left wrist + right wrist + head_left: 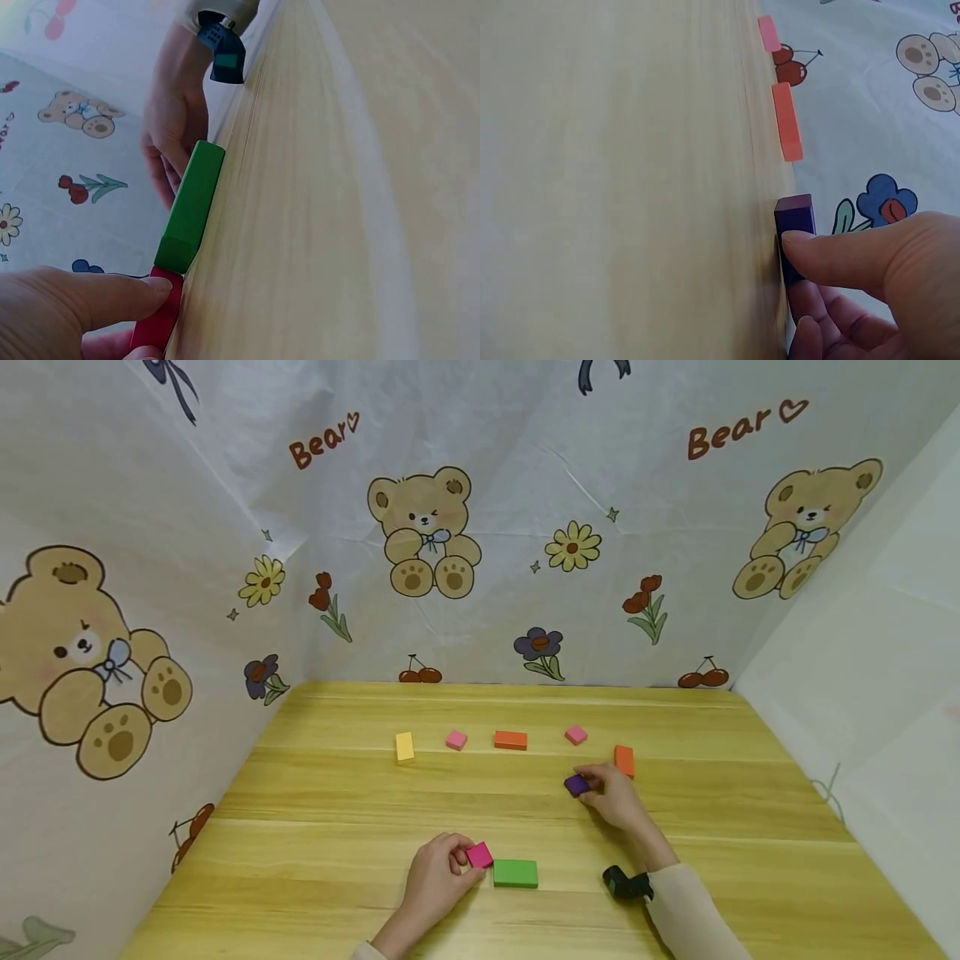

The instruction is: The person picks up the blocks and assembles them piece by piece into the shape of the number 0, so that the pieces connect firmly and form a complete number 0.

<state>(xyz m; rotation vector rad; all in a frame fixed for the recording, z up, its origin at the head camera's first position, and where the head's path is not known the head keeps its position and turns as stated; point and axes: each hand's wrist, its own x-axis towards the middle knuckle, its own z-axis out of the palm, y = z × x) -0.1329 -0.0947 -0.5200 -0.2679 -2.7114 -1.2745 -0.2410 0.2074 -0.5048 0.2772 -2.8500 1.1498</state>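
My left hand [437,878] pinches a magenta block [480,855] between thumb and fingers, low at the table's front middle. Touching or nearly touching that block's right corner is a longer green block [515,873], lying flat. In the left wrist view the red-looking block [159,315] meets the end of the green block [191,206]. Farther back and to the right, my right hand [617,797] pinches a small purple block [577,785]. The right wrist view shows the thumb on the face of the purple block [796,217], which is at the tabletop.
Along the back of the wooden table [337,827] lie a yellow block [405,747], a pink block [456,740], an orange block [511,741] and another pink block [576,735]. A second orange block [624,761] lies just beyond my right hand. Printed sheeting [510,635] hangs behind.
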